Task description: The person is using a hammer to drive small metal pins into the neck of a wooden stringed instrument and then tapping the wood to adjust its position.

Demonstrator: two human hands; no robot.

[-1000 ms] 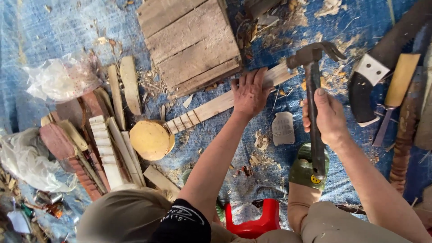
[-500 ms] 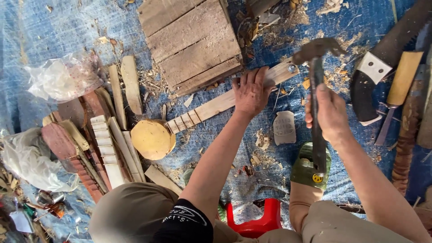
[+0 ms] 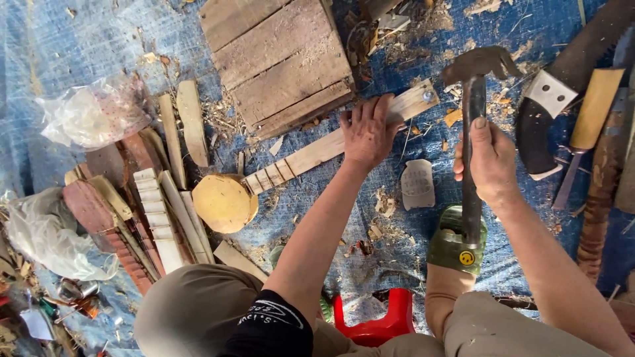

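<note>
Blue tarp (image 3: 66, 39) covers the ground, littered with wood shavings. A weathered slatted wooden board (image 3: 278, 59) lies on it; all places below are given from this board.

Just below the board's lower edge runs the small stringed-instrument blank (image 3: 291, 165): a long pale neck slanting from lower left up to the right, ending in a round, yellowish gourd-like body (image 3: 225, 203) under the board's lower-left corner. Fret-like notches are cut in the neck near the body, and a small metal fitting sits at the far end, right of the board. It looks light and stiff, but the thin neck would likely snap under a careless blow; it is best held flat along the neck, close to the point being worked.

The left hand (image 3: 368, 131) lies palm down on the neck, just below the board's lower-right corner, fingers spread and pressing it to the tarp.

Further right of the board, the right hand (image 3: 489, 165) is closed around the dark handle of a claw hammer (image 3: 473, 119), head raised above the neck's far end. The hammer looks head-heavy; the grip sits at mid-handle.

Left of the board lie cut wooden slats (image 3: 178, 125) and a clear plastic bag (image 3: 96, 112). Far right lies a curved blade in a dark sheath (image 3: 562, 86).
</note>
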